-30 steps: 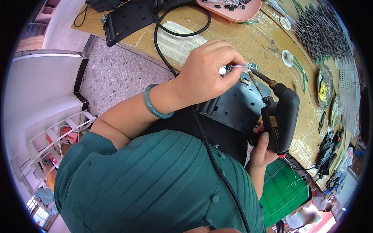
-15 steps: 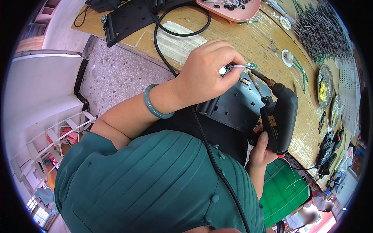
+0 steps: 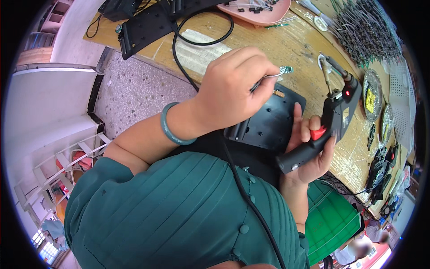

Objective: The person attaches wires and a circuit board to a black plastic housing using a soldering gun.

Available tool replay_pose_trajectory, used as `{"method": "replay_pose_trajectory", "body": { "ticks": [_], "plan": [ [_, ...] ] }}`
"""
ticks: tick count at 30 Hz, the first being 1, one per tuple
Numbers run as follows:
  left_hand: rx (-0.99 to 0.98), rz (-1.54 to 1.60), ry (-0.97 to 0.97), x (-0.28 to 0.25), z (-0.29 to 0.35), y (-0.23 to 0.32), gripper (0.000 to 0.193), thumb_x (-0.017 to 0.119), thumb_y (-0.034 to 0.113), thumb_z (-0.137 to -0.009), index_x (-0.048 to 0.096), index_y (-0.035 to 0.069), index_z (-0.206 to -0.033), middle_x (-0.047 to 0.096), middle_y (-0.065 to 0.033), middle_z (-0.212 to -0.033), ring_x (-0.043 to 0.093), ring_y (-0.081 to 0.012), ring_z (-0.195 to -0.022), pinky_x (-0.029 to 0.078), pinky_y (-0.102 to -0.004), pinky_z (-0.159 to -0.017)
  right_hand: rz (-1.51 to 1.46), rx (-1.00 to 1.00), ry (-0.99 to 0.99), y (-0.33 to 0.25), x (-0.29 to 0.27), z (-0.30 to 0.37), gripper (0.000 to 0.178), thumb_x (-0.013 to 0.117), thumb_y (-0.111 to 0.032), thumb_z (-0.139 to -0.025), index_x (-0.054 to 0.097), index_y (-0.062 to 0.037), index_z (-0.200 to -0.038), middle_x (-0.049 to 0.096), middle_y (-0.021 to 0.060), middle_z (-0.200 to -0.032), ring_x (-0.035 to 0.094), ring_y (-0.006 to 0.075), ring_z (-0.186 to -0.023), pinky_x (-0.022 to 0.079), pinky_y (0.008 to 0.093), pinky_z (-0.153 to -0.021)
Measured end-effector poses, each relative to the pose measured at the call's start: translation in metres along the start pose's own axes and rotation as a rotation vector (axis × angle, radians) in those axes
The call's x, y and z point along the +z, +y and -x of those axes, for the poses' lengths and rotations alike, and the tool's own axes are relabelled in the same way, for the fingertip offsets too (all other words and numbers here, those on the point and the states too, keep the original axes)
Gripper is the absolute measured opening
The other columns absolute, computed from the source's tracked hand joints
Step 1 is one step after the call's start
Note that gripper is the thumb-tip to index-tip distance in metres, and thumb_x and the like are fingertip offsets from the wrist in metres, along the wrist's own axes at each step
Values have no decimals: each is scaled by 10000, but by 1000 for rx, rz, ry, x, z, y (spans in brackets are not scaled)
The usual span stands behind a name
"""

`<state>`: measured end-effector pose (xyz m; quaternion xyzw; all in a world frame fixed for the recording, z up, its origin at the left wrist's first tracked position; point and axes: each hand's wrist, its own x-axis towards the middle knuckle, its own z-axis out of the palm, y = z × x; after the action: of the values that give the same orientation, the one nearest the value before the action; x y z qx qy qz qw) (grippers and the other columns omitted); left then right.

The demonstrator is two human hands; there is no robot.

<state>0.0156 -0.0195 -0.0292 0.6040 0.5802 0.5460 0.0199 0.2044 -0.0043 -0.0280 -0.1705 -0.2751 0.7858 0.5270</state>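
Observation:
My left hand (image 3: 235, 87), closed in a pinch, holds thin wires with a small green circuit board (image 3: 286, 70) sticking out past the fingertips. The wires' other end is hidden in the hand. A black soldering gun (image 3: 336, 114) with a red trigger is in my right hand (image 3: 309, 170), fingers curled about its handle near the trigger. Its tip points up and away, apart from the circuit board, and a small red light glows on its body. Beneath and between the hands lies a black plate (image 3: 273, 125) with small knobs.
A black cable (image 3: 233, 168) runs across my front. Cables and black equipment (image 3: 150, 27) sit at the far left. Beyond are a pink tray (image 3: 260, 17) of small parts and a pile of wired pieces (image 3: 365, 33). Metal dishes (image 3: 371, 85) stand at right, above a green crate (image 3: 333, 219).
The soldering gun has swung right and away from the circuit board, turning so its red trigger shows. My left hand has shifted slightly left, still holding the wires.

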Motion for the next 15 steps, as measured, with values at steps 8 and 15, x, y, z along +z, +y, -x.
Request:
{"method": "replay_pose_trajectory", "body": {
  "ticks": [8, 15],
  "plan": [
    [-39, -55, -146, -5, -2, -2, 72, 654, -11, -710, 615, 3, -769, 572, -90, -711, 573, -202, -623, 446, -285, -546, -47, -2, 74, -1, 6, -4, 336, 414, -285, -949, 492, 11, -1088, 479, 77, -876, 483, 141, -707, 150, 507, -1135],
    [-16, -77, -179, -3, -3, -6, 52, 642, 14, -720, 601, 4, -751, 571, -114, -719, 569, -277, -655, 448, -338, -573, -47, -8, 11, -1, -6, 4, 456, 421, -291, -944, 396, 13, -1282, 473, 69, -859, 483, 140, -705, 151, 505, -1138]
  ]
}}
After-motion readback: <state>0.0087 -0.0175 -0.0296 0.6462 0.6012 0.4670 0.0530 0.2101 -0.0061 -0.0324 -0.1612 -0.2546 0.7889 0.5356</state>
